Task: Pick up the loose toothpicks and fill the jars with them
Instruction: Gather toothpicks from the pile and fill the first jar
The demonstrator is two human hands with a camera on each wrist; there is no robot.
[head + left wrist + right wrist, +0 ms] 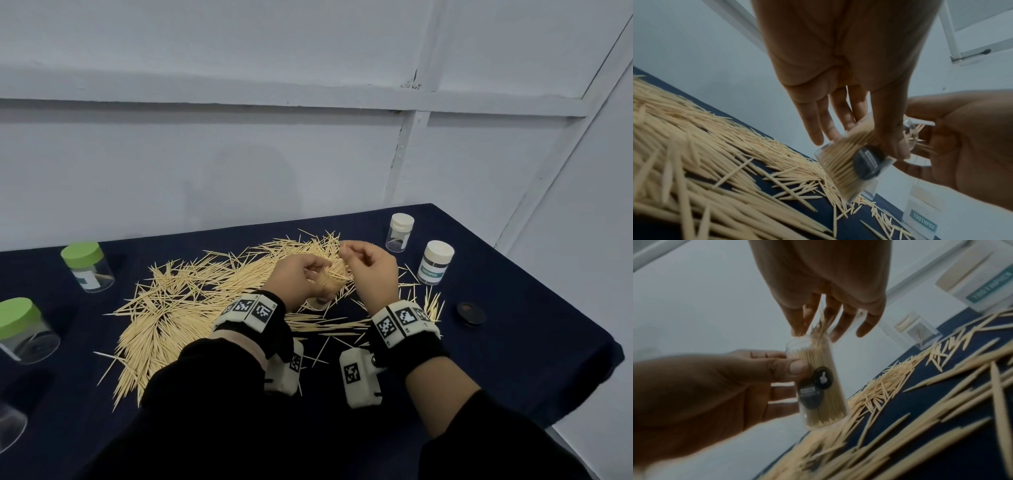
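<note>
In the head view my left hand grips a clear jar packed with upright toothpicks, held tilted just above the pile. The left wrist view shows the thumb and fingers wrapped round that jar, which carries black round stickers. My right hand hovers at the jar's open mouth and pinches a few toothpicks whose lower ends sit inside it. A broad heap of loose toothpicks covers the dark blue tablecloth left of and beneath both hands.
Two white-lidded jars stand at the back right, and a black lid lies near the right edge. On the left stand two green-lidded jars, with an open clear jar at the lower left.
</note>
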